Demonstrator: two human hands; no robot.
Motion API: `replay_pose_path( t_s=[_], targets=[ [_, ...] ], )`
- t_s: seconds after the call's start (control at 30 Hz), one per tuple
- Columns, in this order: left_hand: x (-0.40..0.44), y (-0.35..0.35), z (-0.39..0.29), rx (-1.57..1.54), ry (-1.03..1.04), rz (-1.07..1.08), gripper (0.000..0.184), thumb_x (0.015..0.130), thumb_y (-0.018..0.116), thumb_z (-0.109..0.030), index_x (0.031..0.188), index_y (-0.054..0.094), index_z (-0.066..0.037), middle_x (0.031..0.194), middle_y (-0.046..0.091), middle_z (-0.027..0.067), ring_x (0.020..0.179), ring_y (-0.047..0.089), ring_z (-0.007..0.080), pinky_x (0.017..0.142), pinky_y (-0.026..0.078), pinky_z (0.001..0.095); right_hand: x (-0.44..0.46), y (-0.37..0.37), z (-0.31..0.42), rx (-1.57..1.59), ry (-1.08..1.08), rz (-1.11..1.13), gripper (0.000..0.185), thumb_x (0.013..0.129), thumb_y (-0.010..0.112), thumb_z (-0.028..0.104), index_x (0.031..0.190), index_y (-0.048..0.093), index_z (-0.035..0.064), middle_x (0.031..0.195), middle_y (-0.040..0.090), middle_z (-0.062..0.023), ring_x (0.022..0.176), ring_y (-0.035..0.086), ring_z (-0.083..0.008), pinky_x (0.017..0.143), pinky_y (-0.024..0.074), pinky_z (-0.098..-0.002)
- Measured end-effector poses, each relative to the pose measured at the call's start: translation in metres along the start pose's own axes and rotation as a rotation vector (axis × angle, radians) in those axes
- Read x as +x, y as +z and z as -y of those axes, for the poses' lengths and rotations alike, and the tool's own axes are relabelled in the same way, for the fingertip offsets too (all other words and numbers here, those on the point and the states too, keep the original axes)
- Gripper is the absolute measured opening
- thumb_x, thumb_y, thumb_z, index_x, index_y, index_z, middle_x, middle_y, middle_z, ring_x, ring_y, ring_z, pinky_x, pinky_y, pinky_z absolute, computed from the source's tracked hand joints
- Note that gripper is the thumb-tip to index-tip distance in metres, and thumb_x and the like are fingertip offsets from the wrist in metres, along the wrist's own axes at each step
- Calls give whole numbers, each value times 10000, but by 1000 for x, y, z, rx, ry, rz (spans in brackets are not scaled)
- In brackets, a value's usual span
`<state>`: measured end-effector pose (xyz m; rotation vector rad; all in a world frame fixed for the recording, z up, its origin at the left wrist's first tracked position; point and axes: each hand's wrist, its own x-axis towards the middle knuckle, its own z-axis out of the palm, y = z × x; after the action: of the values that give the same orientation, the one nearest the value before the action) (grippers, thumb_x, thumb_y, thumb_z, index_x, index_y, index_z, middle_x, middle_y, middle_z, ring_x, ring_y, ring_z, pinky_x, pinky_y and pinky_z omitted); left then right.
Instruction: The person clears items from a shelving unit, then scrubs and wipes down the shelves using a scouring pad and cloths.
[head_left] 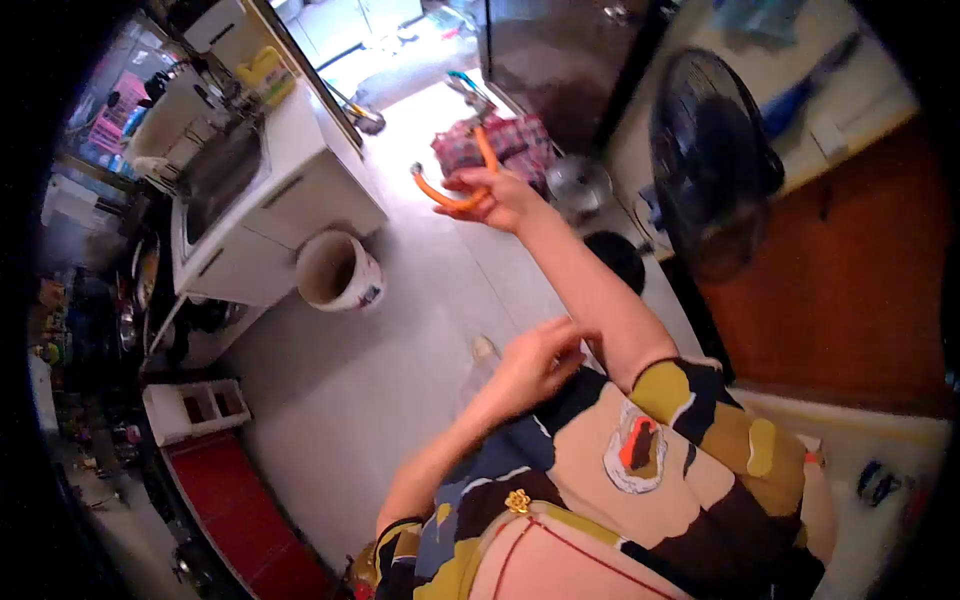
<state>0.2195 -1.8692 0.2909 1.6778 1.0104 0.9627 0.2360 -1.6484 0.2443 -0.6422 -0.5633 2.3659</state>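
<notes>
My right hand (495, 200) is stretched forward, its fingers closed round a curved orange tube (440, 195). The tube bends in a U shape, and its left end has a small metallic tip. Nearer my body, my left hand (540, 360) is beside my right forearm, with its fingers loosely bent and apart and no object visible in it. Beyond the tube, a red checked cloth (525, 140) is low down near the bright doorway.
A white bucket (372, 280) stands on the floor by the white sink cabinet (290, 225). At right are a dark fan (715, 150) and a wooden panel (850, 270). A metal bowl (580, 188) sits past my forearm; a white rack (200, 408) is at lower left.
</notes>
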Motion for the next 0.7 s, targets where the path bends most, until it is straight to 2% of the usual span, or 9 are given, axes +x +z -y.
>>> replay_pose_path(
  t_s=[0.17, 0.2, 0.23, 0.3, 0.43, 0.5, 0.53, 0.67, 0.7],
  targets=[
    [54, -51, 43, -41, -73, -125, 359, 807, 592, -2, 1158, 561, -75, 835, 568, 90, 735, 555, 198, 673, 473, 311, 56, -33, 17, 88, -23, -91, 190, 889, 530, 90, 1016, 551, -49, 1081, 583, -177, 1048, 526, -518, 816, 526, -493],
    [66, -67, 41, 51, -108, -13, 389, 806, 593, -3, 1185, 544, -75, 831, 569, 92, 721, 556, 196, 641, 471, 317, 74, -38, 23, 135, -26, -113, 189, 865, 538, 53, 1007, 528, -71, 1068, 567, -198, 1026, 544, -470, 840, 506, -555],
    [77, -71, 64, -53, -48, -15, 405, 798, 604, -9, 1191, 540, -84, 838, 571, 90, 723, 563, 197, 633, 470, 321, 94, -45, 32, 180, -26, -133, 195, 842, 546, 17, 998, 505, -93, 1054, 552, -220, 1004, 561, -423, 865, 485, -618],
    [92, -98, 77, 1, 16, 114, 409, 791, 607, -9, 1189, 539, -76, 851, 576, 88, 755, 567, 202, 654, 469, 319, 120, -49, 41, 182, -23, -120, 150, 842, 539, 10, 955, 535, -89, 1027, 566, -210, 997, 567, -421, 874, 479, -616],
    [155, -146, 127, -9, 22, 158, 409, 779, 614, -4, 1177, 540, -64, 970, 571, 96, 793, 571, 211, 671, 475, 313, 208, -72, 71, 251, -30, -165, 152, 845, 517, -3, 973, 504, -83, 1027, 556, -205, 977, 571, -421, 866, 480, -625],
    [210, -190, 134, 78, 13, -159, 391, 771, 613, 2, 1152, 548, -55, 1099, 535, 104, 813, 575, 216, 675, 484, 305, 265, -67, 100, 241, 3, -276, 177, 847, 501, -15, 1007, 459, -79, 1059, 534, -204, 966, 575, -416, 869, 475, -637],
    [232, -208, 130, 92, 46, -190, 371, 766, 616, -2, 1129, 551, -48, 1175, 492, 108, 817, 579, 219, 673, 491, 298, 283, -63, 110, 228, 15, -206, 205, 848, 499, -12, 1034, 432, -64, 1073, 517, -200, 944, 582, -405, 851, 490, -632],
    [293, -267, 122, 90, 25, 54, 312, 776, 608, -7, 1083, 560, -32, 1143, 505, 110, 807, 575, 226, 663, 488, 295, 355, -46, 154, 216, 114, -171, 270, 834, 522, -7, 1077, 410, -48, 1123, 518, -224, 995, 555, -485, 805, 540, -564],
    [309, -282, 129, 83, 20, 47, 312, 776, 608, -7, 1083, 560, -32, 1143, 505, 110, 807, 575, 226, 663, 488, 295, 373, -43, 166, 212, 124, -175, 270, 834, 522, -7, 1077, 410, -48, 1123, 518, -224, 995, 555, -485, 805, 540, -564]
  ],
)
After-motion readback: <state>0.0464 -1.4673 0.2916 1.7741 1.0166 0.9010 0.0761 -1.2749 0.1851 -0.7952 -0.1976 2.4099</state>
